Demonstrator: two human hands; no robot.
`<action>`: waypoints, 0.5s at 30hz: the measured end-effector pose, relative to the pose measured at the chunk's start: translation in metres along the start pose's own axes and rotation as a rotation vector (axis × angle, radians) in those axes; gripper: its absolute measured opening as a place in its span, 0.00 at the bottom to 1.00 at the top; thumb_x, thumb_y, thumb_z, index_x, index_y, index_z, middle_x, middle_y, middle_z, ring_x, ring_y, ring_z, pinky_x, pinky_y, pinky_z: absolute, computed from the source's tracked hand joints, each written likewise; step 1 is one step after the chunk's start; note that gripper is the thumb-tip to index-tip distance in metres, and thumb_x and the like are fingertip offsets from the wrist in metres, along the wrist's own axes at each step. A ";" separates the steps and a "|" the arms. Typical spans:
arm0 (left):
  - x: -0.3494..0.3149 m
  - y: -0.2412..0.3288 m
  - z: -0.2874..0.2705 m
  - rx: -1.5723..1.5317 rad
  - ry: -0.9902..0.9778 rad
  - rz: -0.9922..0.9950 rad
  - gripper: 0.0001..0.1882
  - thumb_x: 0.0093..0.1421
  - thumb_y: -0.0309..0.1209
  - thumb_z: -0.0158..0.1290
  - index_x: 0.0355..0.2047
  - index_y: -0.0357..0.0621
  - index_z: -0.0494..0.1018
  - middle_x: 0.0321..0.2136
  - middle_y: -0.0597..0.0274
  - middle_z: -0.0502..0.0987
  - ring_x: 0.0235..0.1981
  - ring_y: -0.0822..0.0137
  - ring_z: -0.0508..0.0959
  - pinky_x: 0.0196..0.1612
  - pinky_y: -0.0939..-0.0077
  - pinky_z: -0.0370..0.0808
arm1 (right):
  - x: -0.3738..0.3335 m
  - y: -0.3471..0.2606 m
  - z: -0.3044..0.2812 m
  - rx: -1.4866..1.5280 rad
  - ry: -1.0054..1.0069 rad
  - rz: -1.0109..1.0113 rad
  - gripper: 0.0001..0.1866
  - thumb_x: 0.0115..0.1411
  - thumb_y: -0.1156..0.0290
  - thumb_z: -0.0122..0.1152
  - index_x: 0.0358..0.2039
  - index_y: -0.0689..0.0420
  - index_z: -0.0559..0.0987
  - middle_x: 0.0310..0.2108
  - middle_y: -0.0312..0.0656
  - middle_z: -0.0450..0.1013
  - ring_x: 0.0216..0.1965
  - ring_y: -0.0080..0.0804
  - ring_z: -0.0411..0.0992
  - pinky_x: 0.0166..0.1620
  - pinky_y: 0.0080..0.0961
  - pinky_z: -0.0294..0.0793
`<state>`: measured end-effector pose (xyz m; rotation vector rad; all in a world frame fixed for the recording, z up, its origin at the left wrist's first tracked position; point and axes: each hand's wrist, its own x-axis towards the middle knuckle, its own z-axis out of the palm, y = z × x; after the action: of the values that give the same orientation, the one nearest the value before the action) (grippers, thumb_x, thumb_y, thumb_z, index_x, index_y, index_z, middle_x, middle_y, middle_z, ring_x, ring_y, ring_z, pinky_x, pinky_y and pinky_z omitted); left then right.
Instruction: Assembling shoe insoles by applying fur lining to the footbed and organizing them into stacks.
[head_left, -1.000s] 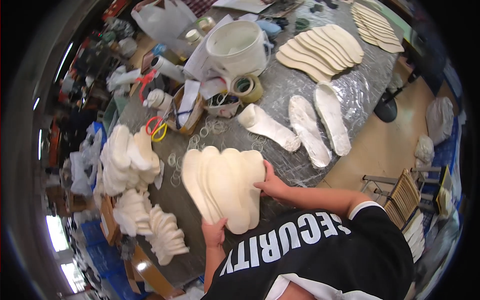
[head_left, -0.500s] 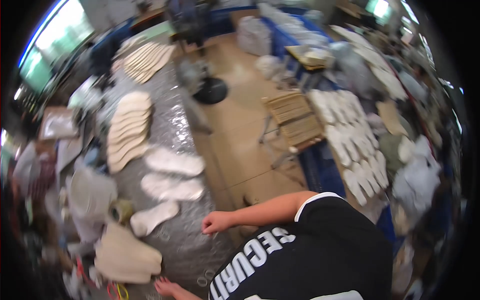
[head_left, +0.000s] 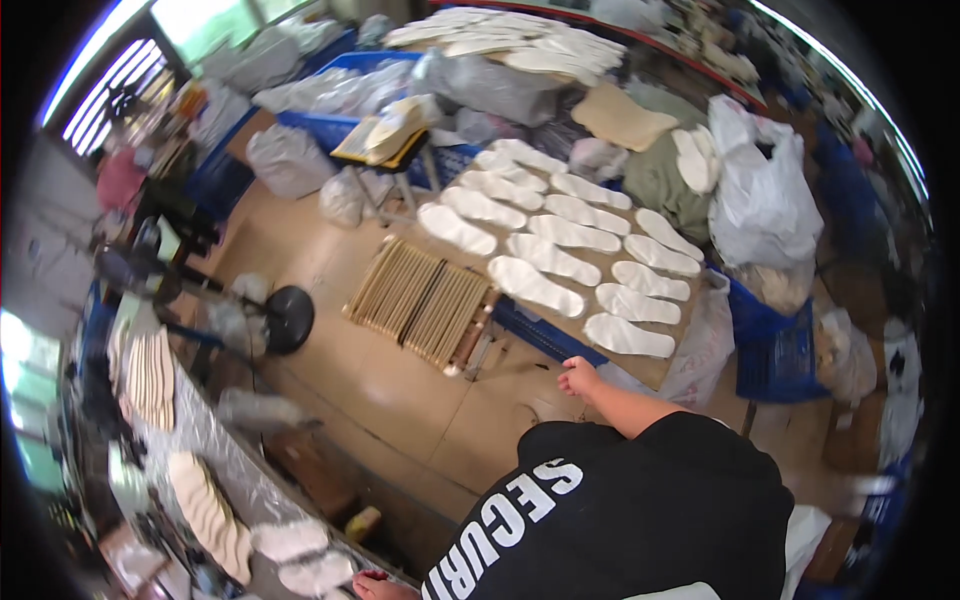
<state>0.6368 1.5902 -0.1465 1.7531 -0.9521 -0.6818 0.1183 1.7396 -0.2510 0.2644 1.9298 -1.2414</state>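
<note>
My right hand [head_left: 578, 376] is raised just short of the near edge of a brown board [head_left: 655, 372]. Its fingers look curled in, and nothing shows in them. White insoles [head_left: 568, 232] lie flat in rows across that board. At the lower edge, my left hand [head_left: 380, 587] is beside the dark table, partly cut off by the picture's rim; its fingers are too little seen to judge. Close to it on the table rest fluffy white insoles [head_left: 290, 540]. Beyond them runs an overlapping row of beige insoles [head_left: 208, 510].
A slatted bamboo stool [head_left: 420, 305] stands on the tiled floor before the board. Left of it is a round black fan base [head_left: 290, 320]. A blue crate [head_left: 780, 350] and a large white plastic bag [head_left: 762, 190] are at the right. More white insoles [head_left: 510, 42] cover a far surface.
My view has swung right, from the table to the board of insoles. The right hand has come away from over the table toward the board. My left hand has left the stacked beige pieces.
</note>
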 end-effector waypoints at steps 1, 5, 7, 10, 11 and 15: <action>-0.006 0.028 0.034 -0.058 -0.069 -0.030 0.17 0.63 0.40 0.41 0.21 0.44 0.63 0.14 0.70 0.62 0.15 0.78 0.60 0.17 0.85 0.58 | 0.003 -0.013 -0.010 0.022 -0.045 0.007 0.10 0.56 0.76 0.46 0.40 0.60 0.68 0.28 0.43 0.70 0.21 0.28 0.67 0.22 0.24 0.67; -0.025 0.070 0.137 -0.089 -0.450 0.056 0.13 0.63 0.36 0.44 0.25 0.43 0.64 0.15 0.68 0.65 0.14 0.77 0.62 0.17 0.84 0.60 | 0.032 -0.055 -0.066 0.274 -0.059 -0.049 0.10 0.54 0.76 0.51 0.38 0.57 0.69 0.28 0.40 0.71 0.24 0.26 0.69 0.24 0.23 0.69; -0.024 0.075 0.177 -0.022 -0.628 0.102 0.08 0.61 0.32 0.46 0.28 0.41 0.66 0.17 0.66 0.68 0.16 0.76 0.67 0.17 0.84 0.64 | 0.054 -0.075 -0.091 0.400 0.028 -0.117 0.07 0.55 0.73 0.52 0.35 0.56 0.70 0.27 0.39 0.71 0.24 0.25 0.70 0.25 0.22 0.69; 0.008 0.058 0.233 0.050 -0.841 0.255 0.06 0.60 0.29 0.47 0.28 0.41 0.66 0.18 0.65 0.69 0.15 0.76 0.68 0.18 0.85 0.67 | 0.055 -0.122 -0.106 0.540 0.108 -0.190 0.06 0.58 0.67 0.51 0.33 0.55 0.71 0.28 0.38 0.71 0.26 0.25 0.70 0.27 0.22 0.70; 0.020 0.057 0.253 0.079 -0.934 0.231 0.06 0.60 0.28 0.47 0.28 0.39 0.66 0.18 0.66 0.69 0.15 0.77 0.67 0.17 0.85 0.66 | 0.057 -0.133 -0.110 0.630 0.095 -0.223 0.06 0.58 0.67 0.52 0.33 0.55 0.72 0.28 0.38 0.71 0.27 0.26 0.70 0.29 0.23 0.70; -0.023 0.139 0.376 0.247 -1.127 0.378 0.06 0.58 0.25 0.46 0.32 0.34 0.67 0.22 0.62 0.70 0.20 0.74 0.70 0.24 0.81 0.69 | 0.058 -0.160 -0.157 0.783 0.054 -0.239 0.07 0.58 0.67 0.52 0.34 0.55 0.72 0.31 0.36 0.72 0.31 0.26 0.70 0.34 0.25 0.70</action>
<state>0.2850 1.3958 -0.1495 1.2329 -2.1243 -1.3696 -0.0894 1.7781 -0.1566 0.4727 1.4580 -2.1359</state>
